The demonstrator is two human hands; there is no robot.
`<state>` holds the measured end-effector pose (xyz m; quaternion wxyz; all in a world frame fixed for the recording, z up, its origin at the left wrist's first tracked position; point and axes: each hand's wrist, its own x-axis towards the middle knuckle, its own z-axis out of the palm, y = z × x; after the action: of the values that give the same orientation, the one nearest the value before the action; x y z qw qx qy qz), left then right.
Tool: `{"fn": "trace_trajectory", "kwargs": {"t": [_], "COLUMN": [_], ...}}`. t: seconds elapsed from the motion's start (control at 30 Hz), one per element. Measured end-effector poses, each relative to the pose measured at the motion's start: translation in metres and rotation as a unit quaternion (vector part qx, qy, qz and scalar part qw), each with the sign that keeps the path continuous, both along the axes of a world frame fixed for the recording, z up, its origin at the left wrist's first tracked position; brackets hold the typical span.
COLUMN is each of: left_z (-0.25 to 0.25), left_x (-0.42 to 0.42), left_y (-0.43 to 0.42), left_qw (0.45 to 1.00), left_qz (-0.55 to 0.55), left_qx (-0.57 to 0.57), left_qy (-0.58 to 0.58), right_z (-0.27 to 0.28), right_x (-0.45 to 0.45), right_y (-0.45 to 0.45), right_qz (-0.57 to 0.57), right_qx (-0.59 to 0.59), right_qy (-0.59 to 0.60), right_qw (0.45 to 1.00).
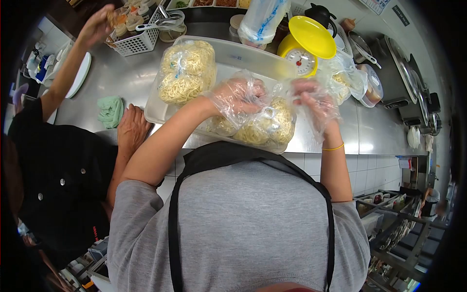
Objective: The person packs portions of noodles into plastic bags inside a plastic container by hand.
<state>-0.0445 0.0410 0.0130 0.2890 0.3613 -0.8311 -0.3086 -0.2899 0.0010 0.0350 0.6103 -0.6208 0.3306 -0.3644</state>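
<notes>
Both my hands wear clear plastic gloves. My left hand [242,99] is above the tray, over bagged noodles, its fingers curled at the bag's top. My right hand [315,101] is off the tray's right side with bent fingers; whether it holds anything is unclear. Below and between them, a clear bag of noodles [267,127] lies in the translucent plastic tray [233,62]. Another bag of noodles [187,73] sits at the tray's left end. Behind my right hand stands a yellow scale [297,57] with a yellow dish [312,37] tilted on it.
At the left a co-worker in black rests one hand [132,127] on the steel counter beside a green cloth [111,111] and raises the other near a white basket [138,45]. Plastic bags [340,73] and a container [370,87] lie right of the scale.
</notes>
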Motion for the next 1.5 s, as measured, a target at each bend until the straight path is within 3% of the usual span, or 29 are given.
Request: {"fn": "trace_trajectory", "kwargs": {"t": [0.03, 0.1, 0.13, 0.2, 0.23, 0.3, 0.4, 0.73, 0.8, 0.87, 0.93, 0.97, 1.03, 1.1, 1.23, 1.37, 1.5], "left_z": [0.000, -0.001, -0.001, -0.003, -0.004, -0.002, 0.000, 0.009, 0.007, 0.009, 0.016, 0.014, 0.009, 0.010, 0.018, 0.024, 0.028], "left_x": [0.000, 0.001, 0.000, 0.000, 0.001, 0.001, -0.002, 0.001, 0.002, 0.006, 0.014, 0.013, 0.010, 0.006, 0.002, -0.001, -0.005], "left_y": [0.000, 0.000, -0.001, -0.001, 0.000, 0.002, 0.002, 0.001, 0.000, -0.001, -0.005, -0.002, 0.006, 0.008, -0.001, 0.005, 0.014], "left_qw": [1.000, 1.000, 1.000, 1.000, 1.000, 1.000, 0.999, 0.987, 0.985, 0.983, 0.982, 0.982, 0.990, 0.990, 0.976, 0.971, 0.935], "left_qz": [-0.001, -0.003, -0.005, -0.002, 0.002, 0.001, 0.003, 0.014, 0.011, 0.010, 0.068, 0.068, 0.112, 0.072, -0.039, -0.041, -0.012], "left_qx": [-0.002, -0.002, -0.004, -0.006, -0.008, -0.003, -0.037, -0.152, -0.163, -0.176, -0.055, -0.056, -0.067, -0.090, -0.121, -0.166, -0.195], "left_qy": [-0.002, 0.001, 0.005, 0.011, 0.017, 0.022, 0.006, -0.043, -0.049, -0.055, -0.167, -0.167, -0.060, -0.083, -0.174, -0.165, -0.295], "right_z": [0.000, -0.002, 0.003, 0.019, 0.021, 0.022, 0.028, 0.018, 0.012, 0.005, 0.002, 0.002, 0.000, -0.003, 0.004, 0.003, 0.001], "right_x": [0.002, 0.008, 0.008, 0.005, 0.006, 0.010, 0.024, 0.024, 0.022, 0.017, 0.013, 0.012, 0.011, 0.014, 0.016, 0.014, 0.017], "right_y": [0.000, 0.000, 0.004, 0.018, 0.025, 0.040, 0.050, 0.049, 0.049, 0.048, 0.048, 0.048, 0.048, 0.048, 0.048, 0.048, 0.049], "right_qz": [-0.001, -0.181, -0.183, -0.099, -0.098, -0.013, 0.003, 0.048, 0.059, 0.051, 0.042, 0.049, 0.057, 0.049, 0.046, 0.053, 0.048], "right_qx": [0.000, -0.131, -0.131, -0.415, -0.414, -0.547, -0.511, -0.513, -0.459, -0.458, -0.456, -0.436, -0.413, -0.345, -0.365, -0.396, -0.468], "right_qy": [0.000, -0.003, -0.003, 0.168, 0.167, 0.341, 0.406, 0.383, 0.332, 0.303, 0.273, 0.281, 0.290, 0.267, 0.272, 0.305, 0.333], "right_qw": [1.000, 0.975, 0.974, 0.889, 0.889, 0.765, 0.758, 0.767, 0.822, 0.834, 0.846, 0.854, 0.862, 0.899, 0.889, 0.865, 0.817]}}
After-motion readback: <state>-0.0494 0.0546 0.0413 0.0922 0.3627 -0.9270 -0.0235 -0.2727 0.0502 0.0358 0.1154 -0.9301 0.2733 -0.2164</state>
